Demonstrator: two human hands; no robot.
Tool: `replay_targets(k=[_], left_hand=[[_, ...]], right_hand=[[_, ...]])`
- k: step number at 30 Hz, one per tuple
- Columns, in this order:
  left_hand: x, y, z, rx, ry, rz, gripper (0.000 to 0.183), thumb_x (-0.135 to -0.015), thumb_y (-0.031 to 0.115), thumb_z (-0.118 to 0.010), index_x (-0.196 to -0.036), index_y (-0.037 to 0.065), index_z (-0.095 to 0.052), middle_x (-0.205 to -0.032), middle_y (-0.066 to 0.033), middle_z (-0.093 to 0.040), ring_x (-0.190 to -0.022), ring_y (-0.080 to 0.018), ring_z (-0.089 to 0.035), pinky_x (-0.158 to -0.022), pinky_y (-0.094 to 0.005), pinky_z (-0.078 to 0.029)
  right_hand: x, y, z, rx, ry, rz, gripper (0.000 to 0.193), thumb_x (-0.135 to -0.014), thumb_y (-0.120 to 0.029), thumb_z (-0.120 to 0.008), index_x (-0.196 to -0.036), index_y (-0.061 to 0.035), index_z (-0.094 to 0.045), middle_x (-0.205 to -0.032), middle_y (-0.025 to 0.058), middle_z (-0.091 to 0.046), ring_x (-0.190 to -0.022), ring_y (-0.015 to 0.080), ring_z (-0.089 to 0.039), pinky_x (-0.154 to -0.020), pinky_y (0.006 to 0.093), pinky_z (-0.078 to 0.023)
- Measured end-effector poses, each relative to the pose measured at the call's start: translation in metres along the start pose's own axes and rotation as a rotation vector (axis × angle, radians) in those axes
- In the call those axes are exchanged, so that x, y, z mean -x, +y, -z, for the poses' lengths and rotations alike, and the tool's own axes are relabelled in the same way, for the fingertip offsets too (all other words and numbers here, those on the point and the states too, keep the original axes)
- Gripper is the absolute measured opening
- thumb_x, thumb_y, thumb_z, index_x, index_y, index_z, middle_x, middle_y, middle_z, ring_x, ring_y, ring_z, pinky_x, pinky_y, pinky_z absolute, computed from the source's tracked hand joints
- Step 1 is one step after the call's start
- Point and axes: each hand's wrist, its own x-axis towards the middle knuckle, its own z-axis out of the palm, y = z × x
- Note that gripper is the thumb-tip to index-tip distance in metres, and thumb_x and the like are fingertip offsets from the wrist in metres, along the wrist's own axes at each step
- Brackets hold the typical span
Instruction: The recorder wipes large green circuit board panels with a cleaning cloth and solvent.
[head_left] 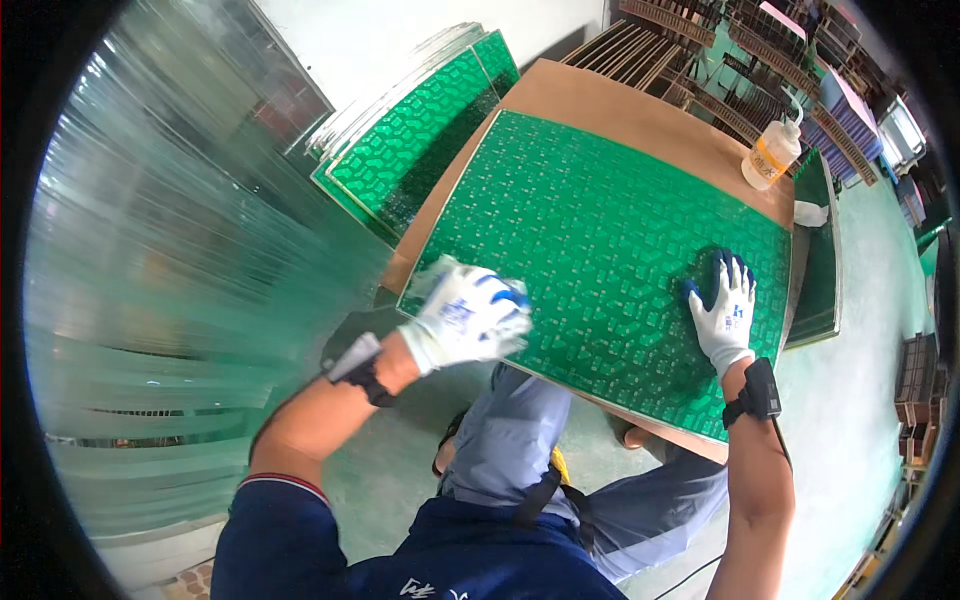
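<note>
A large green panel with a dense pattern like a circuit board lies flat in front of me, on a brown board. My left hand, in a white glove with blue on the fingers, is closed around a crumpled whitish wiping cloth at the panel's near left edge. Motion blurs the hand and cloth a little. Toward the panel's right side my right hand, gloved alike, rests with its fingers stretched out, holding nothing.
More green panels lean in a stack at the far left. A squeeze bottle stands on the board's far right corner. Another green panel leans at the right beside a white cloth. Racks stand behind; clear sheets fill the left.
</note>
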Motion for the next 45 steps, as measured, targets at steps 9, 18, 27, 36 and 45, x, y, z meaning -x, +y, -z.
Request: replay_targets(k=[9,18,27,36,45], left_hand=[[-0.026,0.032,-0.008,0.216,-0.124,0.074,0.021,-0.079,0.034,-0.074,-0.098,0.025,-0.073,-0.106,-0.0010,-0.071,-0.107,-0.0246,-0.067,-0.088,-0.0466,-0.052],[0.034,-0.020,0.007,0.079,0.003,0.153,0.013,-0.082,0.034,-0.076,-0.091,0.025,-0.073,-0.098,0.0008,-0.074,-0.083,-0.0230,-0.069,-0.080,-0.0452,-0.053],[0.067,-0.043,0.014,-0.035,0.013,0.167,0.030,-0.083,0.033,-0.077,-0.112,0.027,-0.075,-0.114,-0.0018,-0.069,-0.106,-0.0296,-0.063,-0.093,-0.0494,-0.051],[0.083,-0.055,0.012,-0.093,0.008,0.204,0.033,-0.082,0.033,-0.079,-0.114,0.027,-0.077,-0.113,-0.0015,-0.072,-0.105,-0.0285,-0.065,-0.091,-0.0495,-0.051],[0.134,-0.029,0.030,-0.013,0.040,0.385,0.037,-0.077,0.027,-0.082,-0.114,0.022,-0.074,-0.109,-0.0044,-0.069,-0.099,-0.0302,-0.066,-0.093,-0.0523,-0.053]], right_hand=[[-0.004,-0.008,0.004,-0.004,0.017,0.038,0.074,-0.092,-0.040,-0.075,-0.148,0.0014,-0.052,-0.157,0.0230,-0.049,-0.148,0.0426,-0.041,-0.127,0.0554,-0.026],[-0.003,-0.003,0.000,0.013,0.038,0.054,0.073,-0.092,-0.037,-0.076,-0.149,0.0009,-0.051,-0.158,0.0224,-0.048,-0.148,0.0424,-0.041,-0.127,0.0545,-0.026],[-0.003,0.001,-0.003,0.021,0.021,0.043,0.075,-0.093,-0.040,-0.074,-0.152,-0.0003,-0.049,-0.160,0.0215,-0.046,-0.149,0.0420,-0.040,-0.128,0.0536,-0.025],[-0.004,-0.001,-0.003,0.028,0.005,0.043,0.075,-0.093,-0.039,-0.074,-0.151,0.0002,-0.049,-0.160,0.0216,-0.046,-0.150,0.0416,-0.039,-0.128,0.0544,-0.025],[-0.003,-0.005,-0.004,0.017,0.011,0.022,0.075,-0.092,-0.040,-0.074,-0.151,0.0000,-0.050,-0.160,0.0220,-0.047,-0.149,0.0418,-0.040,-0.128,0.0542,-0.025]])
